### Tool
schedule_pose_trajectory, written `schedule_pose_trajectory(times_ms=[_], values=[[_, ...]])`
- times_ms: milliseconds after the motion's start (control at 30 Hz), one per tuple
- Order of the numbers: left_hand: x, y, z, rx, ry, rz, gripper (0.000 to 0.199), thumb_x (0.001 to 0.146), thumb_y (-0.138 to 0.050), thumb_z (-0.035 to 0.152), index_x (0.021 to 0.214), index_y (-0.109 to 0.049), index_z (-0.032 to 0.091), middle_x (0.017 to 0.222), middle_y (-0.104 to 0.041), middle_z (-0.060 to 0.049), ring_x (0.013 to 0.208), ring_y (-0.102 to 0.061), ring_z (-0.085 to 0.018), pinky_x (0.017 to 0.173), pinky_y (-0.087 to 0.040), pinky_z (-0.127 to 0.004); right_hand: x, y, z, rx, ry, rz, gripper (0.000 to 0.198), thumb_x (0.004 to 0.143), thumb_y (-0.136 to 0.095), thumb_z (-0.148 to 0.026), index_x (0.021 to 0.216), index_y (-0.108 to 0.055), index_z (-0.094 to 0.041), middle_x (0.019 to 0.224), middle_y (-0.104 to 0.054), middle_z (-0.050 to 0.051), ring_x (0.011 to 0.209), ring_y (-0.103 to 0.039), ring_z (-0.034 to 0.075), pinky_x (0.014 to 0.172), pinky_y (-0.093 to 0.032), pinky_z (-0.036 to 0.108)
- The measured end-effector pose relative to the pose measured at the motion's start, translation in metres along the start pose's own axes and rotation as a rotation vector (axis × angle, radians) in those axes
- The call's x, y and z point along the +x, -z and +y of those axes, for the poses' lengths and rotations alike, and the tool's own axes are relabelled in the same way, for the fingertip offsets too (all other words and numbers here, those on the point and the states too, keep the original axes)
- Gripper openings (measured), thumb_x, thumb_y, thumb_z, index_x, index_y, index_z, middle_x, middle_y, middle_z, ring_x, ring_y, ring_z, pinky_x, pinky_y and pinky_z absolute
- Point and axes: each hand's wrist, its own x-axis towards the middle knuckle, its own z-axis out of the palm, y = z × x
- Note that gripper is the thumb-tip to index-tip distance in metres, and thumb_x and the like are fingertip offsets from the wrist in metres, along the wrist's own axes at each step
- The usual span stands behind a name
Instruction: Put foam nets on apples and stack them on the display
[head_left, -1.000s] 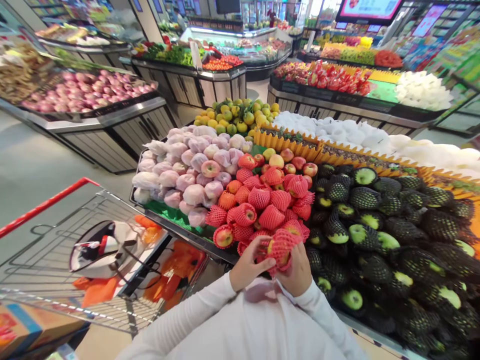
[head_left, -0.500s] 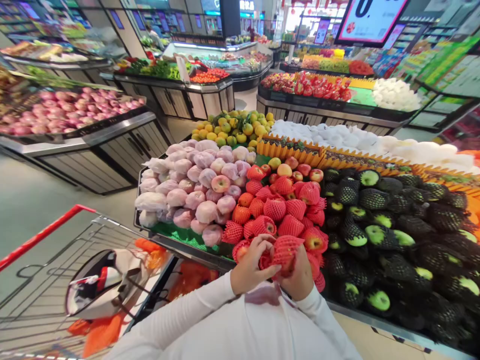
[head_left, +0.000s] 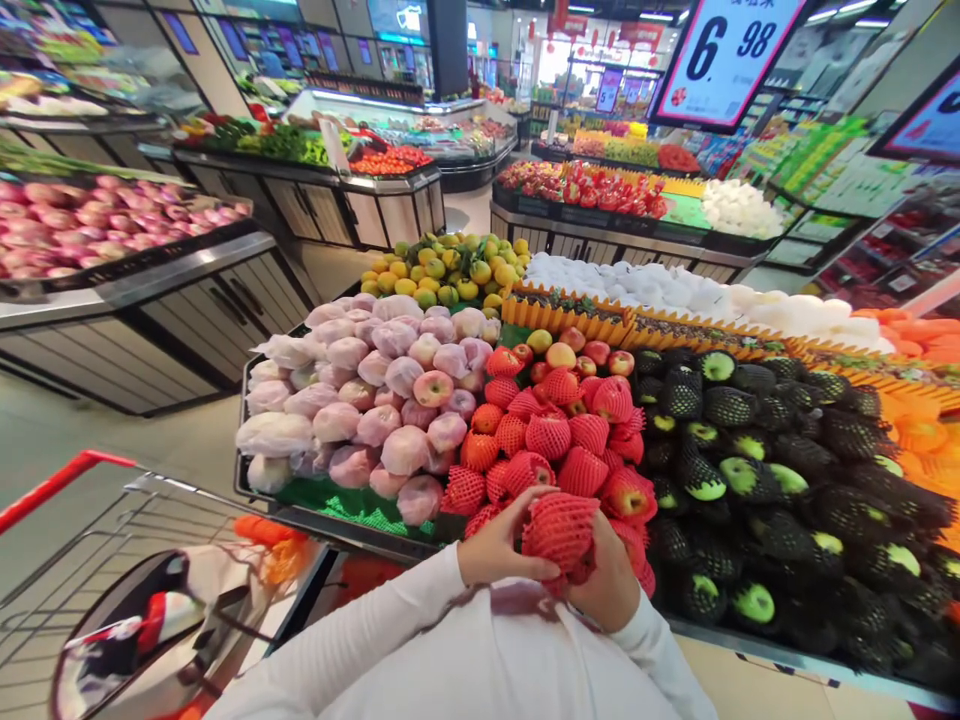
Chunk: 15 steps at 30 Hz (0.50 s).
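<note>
While the left hand [head_left: 501, 546] curls around its left side and the right hand [head_left: 611, 584] cups its right, a red foam-netted apple [head_left: 559, 530] is gripped between the two, just beyond the white top [head_left: 510, 670]. The net [head_left: 553, 512] hides nearly all the skin; that it is an apple is judged from the netted apples [head_left: 547, 433] piled just past the grip, where some skin shows. It should be firm and light enough for one hand, yet prone to bruise if pinched or dropped. The net looks soft and springy: it should cushion finger pressure, but may slide over smooth skin beneath. The surest hold is around the widest part, thumb opposite fingers, pressing through to the fruit rather than tugging the net's edge. Thinly wrapped apples [head_left: 405, 450] lie left of the grip, black-netted green fruit [head_left: 739, 477] to its right.
</note>
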Motion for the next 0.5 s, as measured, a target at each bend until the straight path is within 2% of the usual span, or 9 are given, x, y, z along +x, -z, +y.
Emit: schedule_pose_trajectory(times_ms=[100, 167, 267, 400, 500], values=[[0.007, 0.004, 0.003, -0.033, 0.057, -0.092, 0.082, 0.063, -0.084, 0.021, 0.135, -0.046, 0.019, 0.132, -0.053, -0.014, 0.123, -0.052, -0.026, 0.107, -0.038, -0.045, 0.004, 0.008, 0.001, 0.080, -0.010, -0.056, 0.065, 0.071, -0.070, -0.046, 0.123, -0.049, -0.014, 0.108, -0.064, 0.018, 0.099, -0.065, 0.034, 0.079, -0.058, 0.049], [0.012, 0.009, 0.002, -0.048, 0.091, -0.087, 0.082, 0.059, -0.086, 0.021, 0.132, -0.049, 0.018, 0.130, -0.056, -0.014, 0.119, -0.055, -0.026, 0.107, -0.038, -0.045, 0.007, 0.019, 0.003, 0.211, -0.069, -0.130, 0.052, 0.070, -0.073, -0.036, 0.116, -0.055, -0.018, 0.108, -0.064, 0.013, 0.101, -0.064, 0.030, 0.086, -0.056, 0.045], [0.023, 0.016, -0.002, -0.093, 0.079, -0.046, 0.083, 0.054, -0.089, 0.027, 0.128, -0.050, 0.018, 0.127, -0.057, -0.013, 0.116, -0.056, -0.026, 0.104, -0.040, -0.046, 0.012, 0.037, 0.009, 0.375, -0.138, -0.072, 0.035, 0.077, -0.068, -0.022, 0.111, -0.058, -0.022, 0.111, -0.063, 0.011, 0.104, -0.063, 0.026, 0.093, -0.053, 0.044], [0.041, 0.027, -0.003, -0.018, -0.006, 0.086, 0.089, 0.047, -0.091, 0.037, 0.124, -0.051, 0.017, 0.126, -0.055, -0.014, 0.119, -0.051, -0.030, 0.106, -0.037, -0.048, 0.015, 0.049, 0.025, 0.566, -0.232, 0.043, 0.028, 0.083, -0.061, -0.013, 0.109, -0.061, -0.023, 0.114, -0.063, 0.010, 0.109, -0.061, 0.025, 0.093, -0.051, 0.045], [0.055, 0.035, 0.000, 0.009, 0.012, 0.248, 0.090, 0.050, -0.089, 0.041, 0.126, -0.047, 0.019, 0.124, -0.055, -0.012, 0.118, -0.052, -0.030, 0.107, -0.037, -0.049, 0.014, 0.042, 0.038, 0.566, -0.305, 0.089, 0.024, 0.085, -0.060, -0.012, 0.106, -0.063, -0.023, 0.110, -0.064, 0.010, 0.105, -0.062, 0.024, 0.089, -0.052, 0.042]])
